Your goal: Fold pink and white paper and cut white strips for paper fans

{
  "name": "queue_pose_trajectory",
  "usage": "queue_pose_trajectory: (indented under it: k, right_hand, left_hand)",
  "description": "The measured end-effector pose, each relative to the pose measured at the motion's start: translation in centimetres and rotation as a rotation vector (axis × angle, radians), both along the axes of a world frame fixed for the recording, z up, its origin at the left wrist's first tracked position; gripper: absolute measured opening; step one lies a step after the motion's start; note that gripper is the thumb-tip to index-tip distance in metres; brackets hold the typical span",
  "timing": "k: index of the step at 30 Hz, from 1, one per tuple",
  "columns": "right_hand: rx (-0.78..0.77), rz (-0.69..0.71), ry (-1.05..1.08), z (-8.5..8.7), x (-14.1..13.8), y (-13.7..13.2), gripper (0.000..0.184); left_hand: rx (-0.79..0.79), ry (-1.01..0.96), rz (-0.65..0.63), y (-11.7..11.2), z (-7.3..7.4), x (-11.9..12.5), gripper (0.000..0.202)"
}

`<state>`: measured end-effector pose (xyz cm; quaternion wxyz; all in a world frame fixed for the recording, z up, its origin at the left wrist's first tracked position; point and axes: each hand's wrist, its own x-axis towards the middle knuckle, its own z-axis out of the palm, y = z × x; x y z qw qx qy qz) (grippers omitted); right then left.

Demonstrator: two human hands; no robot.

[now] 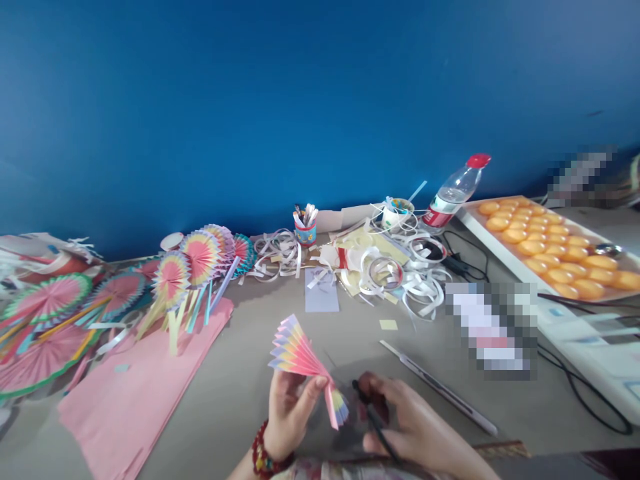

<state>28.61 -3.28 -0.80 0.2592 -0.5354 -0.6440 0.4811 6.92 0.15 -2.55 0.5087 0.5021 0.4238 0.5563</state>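
My left hand (290, 407) pinches a pleated paper fan (303, 357) by its gathered middle. Its pink, yellow and lilac folds spread out at the upper left, and a smaller bunch flares at the lower right. A beaded bracelet (265, 453) circles the left wrist. Just right of the fan, apart from it, my right hand (405, 413) is closed round a dark, slim tool (373, 417). Blur and the fingers hide its exact kind. Beyond the right hand a long metal craft knife (440, 383) lies slantwise on the grey table (260, 400).
Finished paper fans (200, 257) rest at the left beside pink paper sheets (145, 387). White paper strips (423, 287) are heaped at the back near a pen cup (305, 230) and a bottle (453, 193). At right are a tray of orange domed pieces (555, 247) and black cables (590, 400).
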Motion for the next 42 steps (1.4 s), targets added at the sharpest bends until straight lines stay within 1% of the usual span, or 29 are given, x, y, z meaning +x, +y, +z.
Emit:
queue_pose_trajectory:
  k: [2,4,6,8,9,11,12,14,17,20,22,24,26,28,30,32,33,35,39,42]
  right_hand:
    - [0.027,-0.045,0.098,-0.2,1.2,-0.1,0.042]
    - [0.052,-0.148,0.192,-0.3,1.8,0.1,0.045]
    - [0.087,-0.252,0.258,0.0,1.3,0.6,0.047]
    - [0.146,-0.284,0.307,0.8,0.0,1.5,0.043]
    - [0.186,-0.272,0.338,1.3,-0.9,2.0,0.042]
    - [0.243,-0.263,0.349,2.4,-2.6,3.0,0.034]
    - [0.262,-0.245,0.342,2.8,-3.3,3.5,0.03]
    - [0.292,-0.256,0.324,3.4,-4.4,4.0,0.027]
    - [0.313,-0.282,0.341,3.7,-5.0,4.3,0.023]
    - [0.296,-0.232,0.373,3.9,-5.0,4.2,0.026]
    - [0.29,-0.223,0.354,3.9,-5.0,4.1,0.027]
    - [0.299,-0.264,0.312,3.8,-5.1,4.1,0.023]
    - [0.304,-0.3,0.273,3.6,-5.2,4.1,0.02]
    - [0.302,-0.293,0.244,3.4,-5.3,4.1,0.018]
    - [0.299,-0.266,0.212,3.3,-5.5,4.0,0.015]
    - [0.305,-0.246,0.178,3.3,-5.6,4.0,0.013]
    - [0.304,-0.243,0.161,3.3,-5.7,4.0,0.014]
    - [0.298,-0.244,0.133,3.3,-5.8,4.0,0.015]
    - [0.275,-0.246,0.109,3.0,-5.9,3.9,0.015]
    - [0.25,-0.243,0.116,2.7,-5.8,3.9,0.015]
  left_hand:
    - [-0.022,0.001,0.013,0.2,0.3,0.1,0.019]
    - [-0.037,0.002,0.003,0.3,0.4,0.2,0.018]
    - [-0.034,0.008,-0.018,0.3,0.5,0.4,0.016]
    - [-0.016,0.026,-0.044,0.2,0.4,0.5,0.015]
    - [-0.008,0.034,-0.061,0.2,0.2,0.5,0.015]
    - [-0.005,0.034,-0.092,0.2,-0.1,0.5,0.016]
    - [-0.009,0.028,-0.105,0.1,-0.3,0.4,0.018]
    - [-0.028,0.01,-0.126,0.1,-0.8,0.3,0.027]
    - [-0.05,0.012,-0.171,0.1,-1.5,0.0,0.034]
    - [-0.014,0.042,-0.184,0.2,-1.9,-0.1,0.032]
    - [0.005,0.062,-0.186,0.2,-1.7,0.0,0.032]
    - [0.011,0.056,-0.199,0.2,-1.2,0.1,0.03]
    - [0.018,0.03,-0.218,0.1,-0.7,0.1,0.029]
    - [0.028,-0.017,-0.233,0.1,-0.5,-0.1,0.032]
    - [0.02,-0.09,-0.19,0.2,-0.7,-0.3,0.041]
    - [-0.029,-0.15,-0.098,0.5,-1.1,-0.6,0.045]
    - [-0.063,-0.16,-0.057,0.7,-1.1,-0.6,0.043]
    - [-0.128,-0.145,-0.023,1.0,-1.0,-0.6,0.035]
    - [-0.175,-0.135,-0.039,1.5,0.3,-0.4,0.024]
    - [-0.176,-0.159,-0.069,1.7,0.9,-0.3,0.023]
